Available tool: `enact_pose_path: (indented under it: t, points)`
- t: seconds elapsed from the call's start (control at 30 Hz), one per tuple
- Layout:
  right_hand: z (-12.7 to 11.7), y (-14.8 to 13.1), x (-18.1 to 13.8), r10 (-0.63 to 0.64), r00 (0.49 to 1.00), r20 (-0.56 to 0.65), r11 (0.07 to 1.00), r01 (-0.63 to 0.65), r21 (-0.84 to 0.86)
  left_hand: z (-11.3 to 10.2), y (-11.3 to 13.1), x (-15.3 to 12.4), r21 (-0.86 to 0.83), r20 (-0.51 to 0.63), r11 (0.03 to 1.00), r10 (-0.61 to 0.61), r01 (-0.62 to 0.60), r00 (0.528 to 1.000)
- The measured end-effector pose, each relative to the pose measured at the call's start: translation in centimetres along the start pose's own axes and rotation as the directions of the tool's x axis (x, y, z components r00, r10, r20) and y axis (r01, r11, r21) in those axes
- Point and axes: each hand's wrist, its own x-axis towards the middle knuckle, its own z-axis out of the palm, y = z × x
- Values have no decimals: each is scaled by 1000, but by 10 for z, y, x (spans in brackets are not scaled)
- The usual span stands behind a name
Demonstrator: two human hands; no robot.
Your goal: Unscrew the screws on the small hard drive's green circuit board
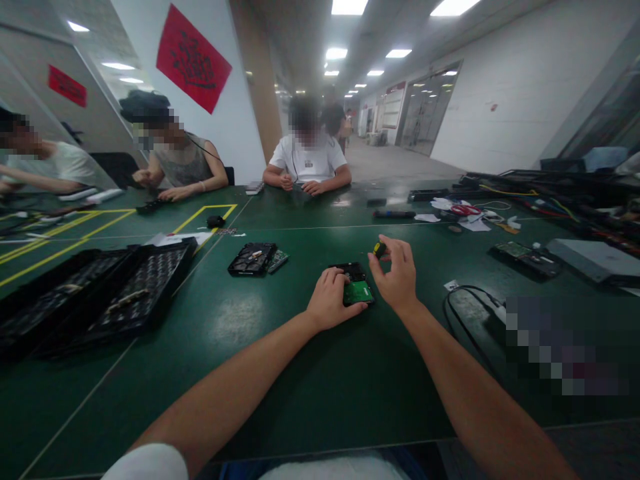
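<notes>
Green matting covers the long table (pixel 300 373), marked with thin pale lines and, far to the left of the grip, yellow tape boxes. Furthest left of the hands lies an open black tool case (pixel 95 293) with rows of small bits. Nearer, still left of the grip, sits a second hard drive (pixel 251 259), dark side up, with a loose green board touching its right edge.

At the centre, the left hand (pixel 331 300) presses down on a hard drive (pixel 356 285), fingers curled over its near left corner and lying against the green circuit board (pixel 359 293) that faces up. Just right of it, the right hand (pixel 397 277) hovers above the drive's right edge, its fingertips pinched narrow around the yellow-and-black handle of a small screwdriver (pixel 379 250); the shaft is hidden, so I cannot tell whether the tip meets the board.

Right of the grip a black cable (pixel 465 293) loops on the mat, and farther right lie another bare drive (pixel 523 257) and a flat grey box. Across the table three other people sit with their hands on the surface. Behind them a white-walled corridor runs off under ceiling light panels, with a red paper hanging on the left wall.
</notes>
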Motion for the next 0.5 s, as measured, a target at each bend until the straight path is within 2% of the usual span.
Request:
enact_pose_path:
  t: [0.33,0.5]
  points:
    - [1,0,0,5,1000,13,999,-6,34,1,-1,-1,3,5,1000,-7,7,1000]
    - [-1,1,1,14,1000,17,1000,-14,-12,1,-1,-1,-2,2,1000,-9,9,1000]
